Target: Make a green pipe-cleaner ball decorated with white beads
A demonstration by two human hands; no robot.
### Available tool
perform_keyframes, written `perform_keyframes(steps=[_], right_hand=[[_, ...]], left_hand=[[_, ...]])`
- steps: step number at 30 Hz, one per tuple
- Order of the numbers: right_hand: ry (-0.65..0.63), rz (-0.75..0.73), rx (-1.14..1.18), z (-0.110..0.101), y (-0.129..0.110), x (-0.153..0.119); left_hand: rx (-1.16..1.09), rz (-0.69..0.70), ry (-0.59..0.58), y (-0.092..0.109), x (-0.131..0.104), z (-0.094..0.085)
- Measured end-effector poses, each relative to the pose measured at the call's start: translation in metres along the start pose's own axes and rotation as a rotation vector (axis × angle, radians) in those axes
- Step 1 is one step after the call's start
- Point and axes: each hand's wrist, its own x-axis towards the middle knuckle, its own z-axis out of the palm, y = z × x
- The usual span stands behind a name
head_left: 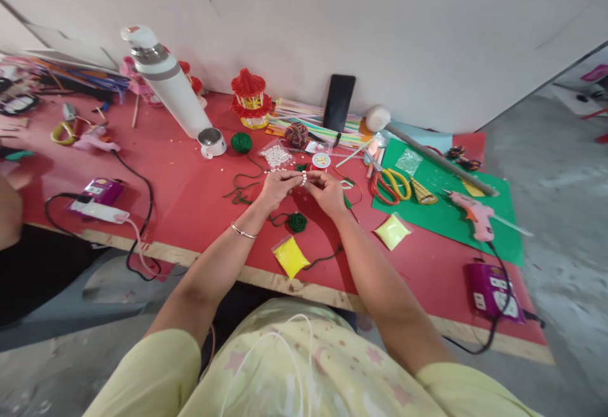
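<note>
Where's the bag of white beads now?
In the head view, the bead bag lies left of centre, just beyond the left hand, right of the cup.

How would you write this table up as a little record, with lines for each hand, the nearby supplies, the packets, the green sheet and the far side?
Left hand: fingertips at small white beads
Right hand: fingertips at the same beads
Nearby supplies: bag of white beads; dark green yarn coil, nearer the body
Packets: bright yellow packet; paler yellow packet, farther right
Green sheet: pink glue gun on it; scissors at its left part
Far side: white bottle; black phone
</note>
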Motion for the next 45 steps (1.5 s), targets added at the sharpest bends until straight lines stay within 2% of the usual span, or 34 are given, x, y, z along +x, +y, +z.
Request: perform_keyframes(steps=[6, 12, 17, 22, 29, 32, 36, 40, 42, 45], right_hand=[[0.161, 0.031, -0.080, -0.004, 0.002, -0.001], [0.267, -0.060, -0.156, -0.006, -0.003, 0.001], [0.183, -0.215, -0.305, -0.003, -0.009, -0.003], [0.154, -0.259, -0.419, -0.003, -0.006, -0.005], [0.130, -0.426, -0.725, -0.013, 0.008, -0.001], [0.134, -0.426, -0.758, -0.011, 0.007, -0.002], [0.147, -0.361, -0.753, -0.008, 0.003, -0.005], [0.129, -0.345, -0.670, -0.008, 0.004, -0.005], [0.136, -0.333, -0.650, -0.008, 0.006, -0.004], [0.154, -0.312, -0.638, -0.009, 0.009, -0.004]], left_hand=[[0.058, -0.020, 0.020, 0.005, -0.002, -0.003], [0.148, 0.074, -0.022, 0.009, -0.002, -0.005], [0.188, 0.130, -0.050, 0.002, 0.003, -0.005], [0.158, 0.146, -0.114, 0.003, 0.002, -0.005], [0.107, 0.137, -0.060, 0.004, 0.001, -0.001], [0.131, 0.175, -0.082, 0.001, 0.001, 0.000], [0.177, 0.135, -0.004, -0.001, 0.002, 0.000], [0.149, 0.175, -0.067, 0.001, 0.001, -0.003], [0.097, 0.096, -0.104, 0.002, 0.000, -0.005], [-0.012, -0.114, -0.137, 0.004, -0.003, -0.006]])
